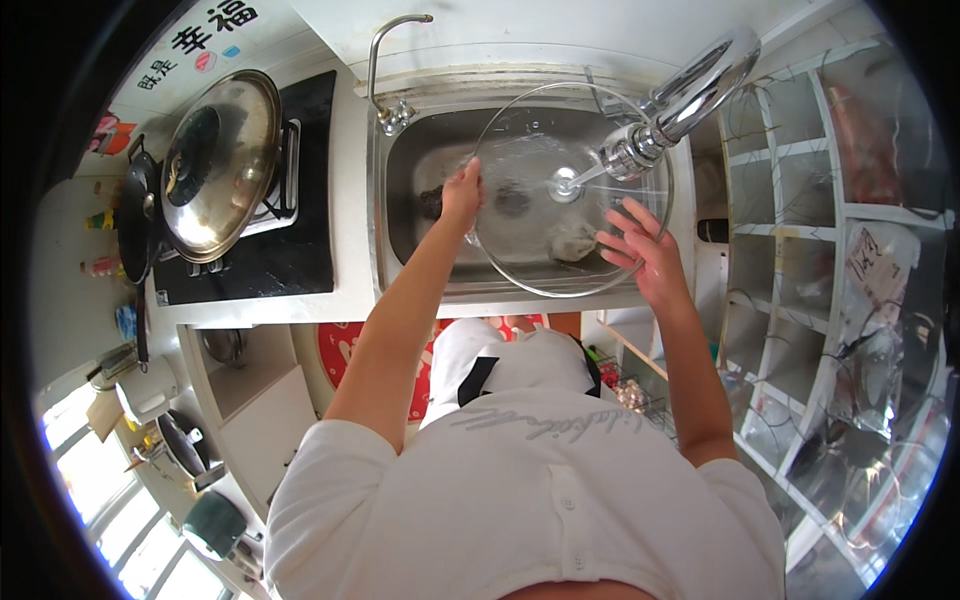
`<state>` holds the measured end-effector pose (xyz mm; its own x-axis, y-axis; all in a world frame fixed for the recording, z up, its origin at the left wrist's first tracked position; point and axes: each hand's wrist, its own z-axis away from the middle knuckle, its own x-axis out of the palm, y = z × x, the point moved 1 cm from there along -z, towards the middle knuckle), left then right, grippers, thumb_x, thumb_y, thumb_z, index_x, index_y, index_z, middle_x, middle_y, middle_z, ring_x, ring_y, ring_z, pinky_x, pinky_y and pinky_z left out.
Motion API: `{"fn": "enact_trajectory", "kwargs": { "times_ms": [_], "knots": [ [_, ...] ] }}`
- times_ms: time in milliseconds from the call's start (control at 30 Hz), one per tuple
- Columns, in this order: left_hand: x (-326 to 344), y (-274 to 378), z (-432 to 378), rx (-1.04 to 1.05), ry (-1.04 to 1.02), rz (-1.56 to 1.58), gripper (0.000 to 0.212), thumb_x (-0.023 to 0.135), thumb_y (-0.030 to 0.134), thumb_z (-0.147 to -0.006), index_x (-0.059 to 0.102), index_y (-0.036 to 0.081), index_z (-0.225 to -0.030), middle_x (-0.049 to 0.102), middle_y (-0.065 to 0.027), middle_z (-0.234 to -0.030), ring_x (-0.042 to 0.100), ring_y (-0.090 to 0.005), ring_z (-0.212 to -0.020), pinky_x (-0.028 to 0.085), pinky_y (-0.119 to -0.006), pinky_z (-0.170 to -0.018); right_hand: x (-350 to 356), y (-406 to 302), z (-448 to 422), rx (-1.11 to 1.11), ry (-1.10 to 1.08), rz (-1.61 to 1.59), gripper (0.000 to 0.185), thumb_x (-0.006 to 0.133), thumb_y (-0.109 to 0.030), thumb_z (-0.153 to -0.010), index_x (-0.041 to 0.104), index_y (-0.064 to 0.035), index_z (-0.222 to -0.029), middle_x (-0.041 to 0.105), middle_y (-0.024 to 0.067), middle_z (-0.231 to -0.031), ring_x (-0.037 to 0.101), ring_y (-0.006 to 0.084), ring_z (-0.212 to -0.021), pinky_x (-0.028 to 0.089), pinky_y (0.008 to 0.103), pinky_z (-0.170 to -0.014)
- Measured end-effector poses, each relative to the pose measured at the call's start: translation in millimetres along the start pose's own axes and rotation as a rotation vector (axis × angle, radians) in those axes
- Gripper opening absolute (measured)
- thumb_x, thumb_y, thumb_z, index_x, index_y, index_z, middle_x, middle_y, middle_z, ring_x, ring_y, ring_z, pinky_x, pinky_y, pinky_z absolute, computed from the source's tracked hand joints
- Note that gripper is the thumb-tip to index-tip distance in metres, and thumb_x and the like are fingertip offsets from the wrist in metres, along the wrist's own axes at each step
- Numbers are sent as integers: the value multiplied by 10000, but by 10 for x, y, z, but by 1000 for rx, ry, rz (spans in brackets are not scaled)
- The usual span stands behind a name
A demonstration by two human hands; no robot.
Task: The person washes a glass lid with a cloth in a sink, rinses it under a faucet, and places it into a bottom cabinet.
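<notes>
A round clear glass lid [525, 161] with a thin metal rim and a shiny round knob [565, 184] is over the sink. My left hand [463, 196] grips its left edge, thumb on the rim. At the right edge, my right hand [641, 244] has its fingers spread where the rim crosses it; whether it bears the lid's weight is unclear. Water runs from the chrome faucet [630, 152] onto the glass near the knob. Through the lid I see a pale, crumpled cloth-like thing [574, 245] in the stainless steel sink [409, 244]. A dark scouring pad [431, 201] is partly behind my left hand.
A thin gooseneck tap [373, 64] rises at the sink's back left corner. Left of the sink, a large domed metal lid [240, 180] sits over the black gas hob [311, 225], beside a black pan [137, 217]. A white compartmented rack [784, 231] stands close on the right.
</notes>
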<state>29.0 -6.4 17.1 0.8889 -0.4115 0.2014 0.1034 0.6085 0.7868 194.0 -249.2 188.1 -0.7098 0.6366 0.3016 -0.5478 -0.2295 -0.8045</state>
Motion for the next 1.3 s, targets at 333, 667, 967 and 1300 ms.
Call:
{"fn": "enact_trajectory", "kwargs": {
  "times_ms": [333, 667, 967, 1300],
  "knots": [
    [499, 302, 337, -219, -219, -456, 819, 555, 513, -829, 217, 48, -1413, 264, -177, -1436, 309, -295, -1302, 355, -483, -974, 211, -259, -408, -53, 95, 424, 418, 507, -158, -864, 468, -25, -1258, 576, 94, -1122, 593, 163, -856, 475, 270, -693],
    [325, 991, 927, -210, -394, 631, 730, 449, 371, -901, 151, -133, -1337, 243, -306, -1377, 384, -388, -1230, 392, -502, -979, 812, -52, -554, -695, -236, 1141, 406, 465, 9, -814, 530, -82, -1204, 603, 176, -1049, 579, 364, -946, 475, 387, -795],
    [24, -12, 1042, -212, -431, 710, 507, 386, 64, -872, 279, 33, -1366, 396, -182, -1350, 472, -366, -1170, 497, -394, -878, 329, 310, -473, -343, -469, 888, 350, 521, -148, -871, 513, -4, -1190, 574, 122, -1165, 539, 255, -1095, 451, 357, -909],
    [-73, -327, 826, -439, -96, 582, 412, 437, 308, -946, 389, 21, -1238, 564, -148, -1173, 575, -340, -1020, 509, -388, -816, 978, -64, -1131, 165, -424, -133, 410, 482, -359, -921, 597, 24, -1010, 608, 186, -1071, 566, 265, -1062, 432, 340, -933]
  ]
}}
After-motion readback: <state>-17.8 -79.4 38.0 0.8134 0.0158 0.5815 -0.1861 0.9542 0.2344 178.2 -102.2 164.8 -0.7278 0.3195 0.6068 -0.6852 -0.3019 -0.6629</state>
